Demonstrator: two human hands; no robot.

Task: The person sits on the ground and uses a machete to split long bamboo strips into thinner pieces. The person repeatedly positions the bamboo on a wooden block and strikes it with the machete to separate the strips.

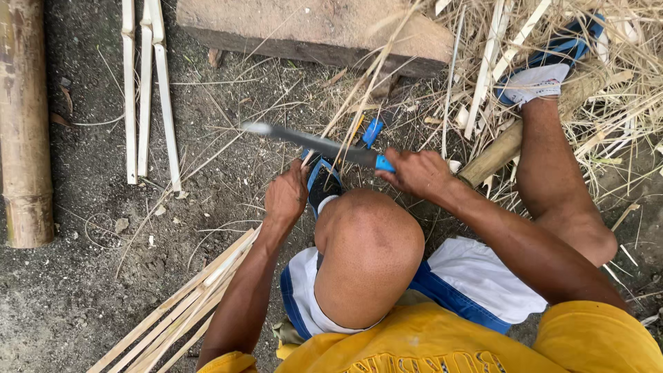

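Between the knees, the left hand (286, 197) pinches a thin bamboo strip (345, 103) that runs up and right, away from the body. Right hand (418, 173) clenches the blue handle of a knife (311, 141) — blade lying leftward across the strip, just above the left hand. Beyond lie split slats (148, 90), a wooden block (311, 31) and a bamboo pole (24, 124) — no labels visible.
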